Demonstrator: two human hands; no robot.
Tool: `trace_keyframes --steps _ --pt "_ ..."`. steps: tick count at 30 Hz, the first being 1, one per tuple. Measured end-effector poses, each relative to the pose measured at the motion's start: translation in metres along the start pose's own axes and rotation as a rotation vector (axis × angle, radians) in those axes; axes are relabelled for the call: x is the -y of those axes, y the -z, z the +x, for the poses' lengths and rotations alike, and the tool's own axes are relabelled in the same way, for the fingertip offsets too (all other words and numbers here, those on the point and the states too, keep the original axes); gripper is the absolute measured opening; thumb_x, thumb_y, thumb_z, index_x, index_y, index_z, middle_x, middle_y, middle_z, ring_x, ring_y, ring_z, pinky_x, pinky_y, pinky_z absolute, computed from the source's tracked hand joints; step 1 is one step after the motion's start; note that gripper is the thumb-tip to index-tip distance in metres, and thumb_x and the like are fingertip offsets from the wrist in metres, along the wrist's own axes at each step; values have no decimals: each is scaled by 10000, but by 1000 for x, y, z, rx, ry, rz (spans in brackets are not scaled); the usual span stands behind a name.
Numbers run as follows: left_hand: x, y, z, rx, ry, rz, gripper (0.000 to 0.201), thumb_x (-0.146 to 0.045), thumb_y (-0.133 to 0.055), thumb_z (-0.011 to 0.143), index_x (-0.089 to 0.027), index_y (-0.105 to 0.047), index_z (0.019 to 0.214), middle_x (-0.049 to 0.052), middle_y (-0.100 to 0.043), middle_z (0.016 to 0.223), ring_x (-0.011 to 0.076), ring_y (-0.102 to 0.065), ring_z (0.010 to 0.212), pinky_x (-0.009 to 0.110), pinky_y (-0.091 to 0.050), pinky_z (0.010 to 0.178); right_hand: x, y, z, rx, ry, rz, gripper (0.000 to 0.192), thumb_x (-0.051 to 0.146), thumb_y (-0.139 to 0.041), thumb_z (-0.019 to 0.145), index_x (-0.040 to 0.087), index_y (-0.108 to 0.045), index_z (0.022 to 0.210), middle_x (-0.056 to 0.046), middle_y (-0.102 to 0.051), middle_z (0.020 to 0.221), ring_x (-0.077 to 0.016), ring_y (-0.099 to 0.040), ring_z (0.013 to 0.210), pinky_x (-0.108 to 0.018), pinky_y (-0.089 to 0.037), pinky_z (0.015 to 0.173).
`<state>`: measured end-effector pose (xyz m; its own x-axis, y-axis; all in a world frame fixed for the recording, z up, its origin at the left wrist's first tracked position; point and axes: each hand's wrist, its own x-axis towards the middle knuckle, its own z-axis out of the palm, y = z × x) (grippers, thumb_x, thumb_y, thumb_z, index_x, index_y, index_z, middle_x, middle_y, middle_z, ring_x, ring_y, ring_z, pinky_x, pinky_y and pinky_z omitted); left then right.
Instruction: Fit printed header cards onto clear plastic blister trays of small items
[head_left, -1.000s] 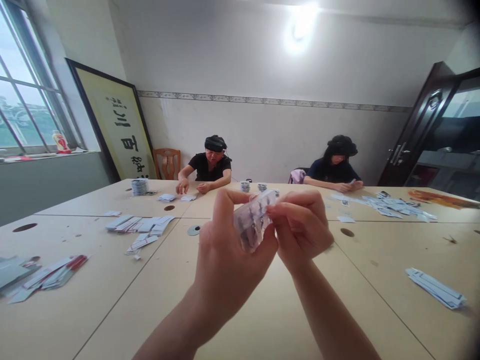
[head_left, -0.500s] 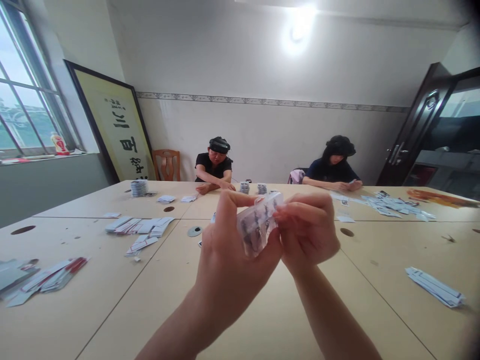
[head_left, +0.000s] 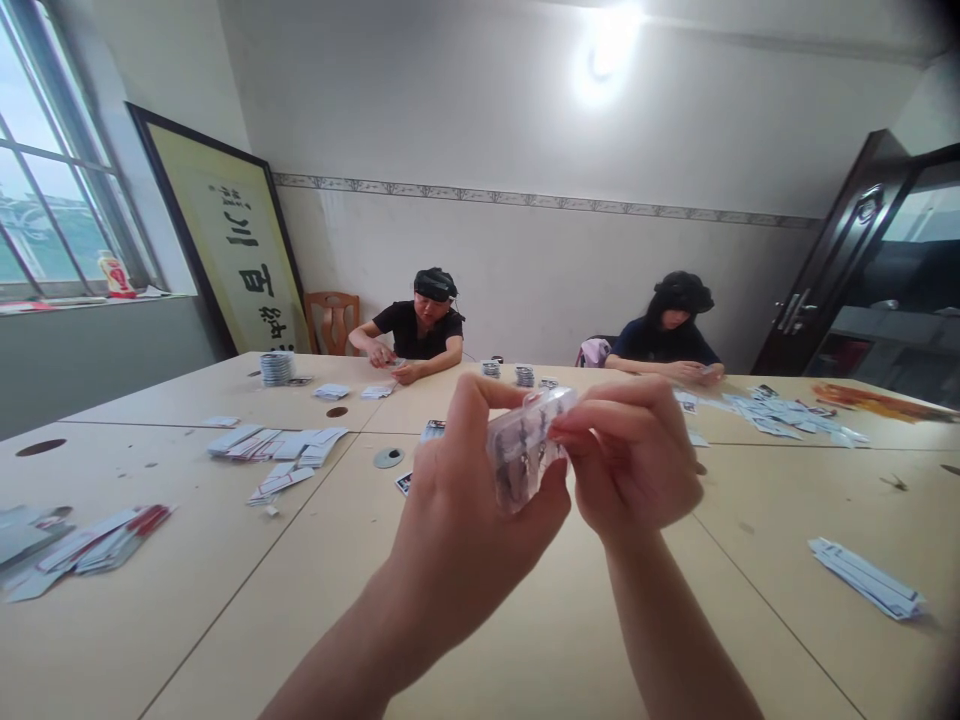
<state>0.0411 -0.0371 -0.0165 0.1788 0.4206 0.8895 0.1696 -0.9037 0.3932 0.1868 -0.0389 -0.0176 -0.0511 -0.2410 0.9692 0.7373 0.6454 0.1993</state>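
Held up above the table is a small clear plastic case (head_left: 517, 455), tilted, with rows of dark shapes showing through it. My left hand (head_left: 450, 510) is closed around the case, its thumb along the near side and a bent finger over the top. At the case's right edge, the fingertips and thumb of my right hand (head_left: 637, 460) are pinched together on it. What lies between those fingertips is too small to make out. Behind my left hand, printed cards (head_left: 433, 430) lie partly hidden on the table.
Piles of white folded cards (head_left: 277, 445) and more cards (head_left: 90, 550) lie on the left of the table (head_left: 247, 620). A card bundle (head_left: 866, 578) lies at right. Across sit one person (head_left: 424, 325) and another person (head_left: 667, 330), near round stacks (head_left: 277, 368) and scattered cards (head_left: 780, 410).
Both my hands and the case have shifted slightly right in view. The person across on the left has drawn their hands back and left, now holding something small.
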Motion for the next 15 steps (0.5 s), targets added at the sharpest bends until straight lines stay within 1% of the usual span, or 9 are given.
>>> trace_keyframes --steps 4,8,13,15 --pt "2 0 1 -23 -25 74 399 -97 -724 685 -246 -491 972 -74 -574 677 70 -504 477 147 -392 418 1 0 1 66 4 -18 152 74 -568 915 211 -621 873 2 -573 764 -150 -561 657 -335 -485 624" --pt "3 1 0 -18 -21 82 395 -100 -715 677 -247 -505 977 -62 -591 700 69 -506 471 144 -390 404 4 1 0 136 -45 -29 160 87 -508 924 228 -561 871 2 -542 790 -158 -527 692 -335 -461 631" --pt "4 2 2 20 -2 40 393 -110 -724 685 -254 -506 978 -67 -570 671 76 -511 460 138 -386 383 2 2 0 150 -67 8 168 100 -486 934 235 -546 853 2 -525 783 -161 -513 694 -326 -441 611" --pt "4 3 3 24 8 31 392 -115 -724 695 -256 -502 986 -55 -597 709 80 -529 469 143 -398 393 -1 3 0 157 -73 38 157 106 -507 937 232 -560 860 4 -537 782 -155 -524 699 -316 -446 606"
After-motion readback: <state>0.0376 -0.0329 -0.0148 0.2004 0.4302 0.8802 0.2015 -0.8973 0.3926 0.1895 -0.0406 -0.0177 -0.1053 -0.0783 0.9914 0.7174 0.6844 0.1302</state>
